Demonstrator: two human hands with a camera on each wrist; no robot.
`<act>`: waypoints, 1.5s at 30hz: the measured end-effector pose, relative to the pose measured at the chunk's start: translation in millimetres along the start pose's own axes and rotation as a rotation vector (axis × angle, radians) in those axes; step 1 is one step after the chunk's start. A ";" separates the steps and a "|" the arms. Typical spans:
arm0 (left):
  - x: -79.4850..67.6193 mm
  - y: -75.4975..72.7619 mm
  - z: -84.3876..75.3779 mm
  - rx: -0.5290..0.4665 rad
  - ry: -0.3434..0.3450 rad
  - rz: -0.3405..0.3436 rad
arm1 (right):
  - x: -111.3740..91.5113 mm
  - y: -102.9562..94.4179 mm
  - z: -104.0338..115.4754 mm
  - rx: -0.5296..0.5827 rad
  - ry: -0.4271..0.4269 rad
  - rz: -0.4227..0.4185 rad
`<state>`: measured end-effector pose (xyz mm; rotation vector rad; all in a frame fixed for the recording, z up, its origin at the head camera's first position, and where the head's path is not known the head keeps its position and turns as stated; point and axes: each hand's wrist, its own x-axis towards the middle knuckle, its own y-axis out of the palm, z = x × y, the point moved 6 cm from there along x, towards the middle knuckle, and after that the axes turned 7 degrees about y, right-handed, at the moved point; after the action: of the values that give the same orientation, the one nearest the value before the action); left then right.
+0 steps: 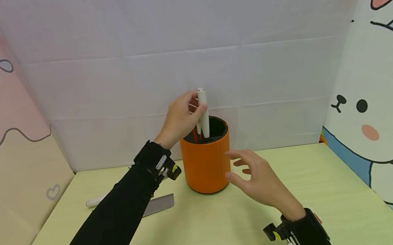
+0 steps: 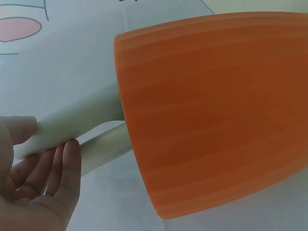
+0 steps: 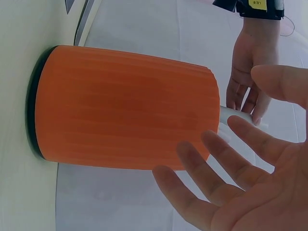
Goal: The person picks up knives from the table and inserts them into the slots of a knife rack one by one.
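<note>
An orange holder [image 1: 209, 166] with a black inside stands upright on the table. My left hand [image 1: 181, 116] is above its rim and pinches a white-handled utensil [image 1: 204, 116] between thumb and fingers. The utensil's lower end is hidden inside the holder, so I cannot tell its kind. Beside it a second pale handle [image 2: 107, 148] comes out of the holder, with red pieces [image 1: 195, 135] near it. My right hand [image 1: 255, 178] is at the holder's right side, fingers spread and loosely bent, holding nothing; in the right wrist view its fingertips [image 3: 166, 178] overlap the orange wall.
On the table [image 1: 200, 235], partly behind my left forearm, lie a flat grey blade [image 1: 159, 205] and a white handle [image 1: 95, 201]. A white cloth wall [image 1: 126, 82] rises close behind the holder, with cartoon-printed panels [image 1: 390, 123] at the sides.
</note>
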<state>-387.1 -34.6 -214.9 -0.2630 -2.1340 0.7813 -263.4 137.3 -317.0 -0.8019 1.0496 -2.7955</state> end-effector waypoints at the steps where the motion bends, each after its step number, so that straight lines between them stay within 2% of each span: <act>1: -0.2 -0.1 -0.1 0.004 0.002 -0.001 | -0.1 -0.1 0.2 -0.003 -0.001 -0.001; 5: -2.8 -0.7 1.1 -0.003 0.016 -0.009 | -0.1 -0.1 0.2 -0.005 0.001 0.004; 9: -9.7 -3.5 5.6 -0.014 0.002 -0.020 | 0.0 -2.2 -0.9 -0.002 0.005 0.003; 15: -23.5 -12.8 7.5 -0.009 -0.007 -0.016 | -0.2 -6.1 -4.4 -0.004 0.016 0.011; 21: -44.6 -23.0 6.0 0.054 0.015 -0.002 | -1.5 -8.2 -8.6 -0.025 0.026 0.026; 26: -73.3 -29.6 1.7 0.114 0.046 0.002 | -5.0 -12.5 -16.7 -0.054 0.029 0.023; 33: -126.8 -36.1 9.1 0.233 0.074 -0.009 | -9.3 -15.6 -29.3 -0.108 0.023 0.037; 41: -189.3 -29.6 22.8 0.395 0.120 0.022 | -17.2 -13.0 -44.0 -0.179 0.022 0.062; 45: -210.5 -23.0 26.4 0.403 0.155 0.032 | -21.5 -10.4 -50.8 -0.194 0.021 0.063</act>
<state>-271.8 -155.9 -347.3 -0.1378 -1.7851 1.1483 -268.1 180.6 -352.5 -0.7436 1.3414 -2.6854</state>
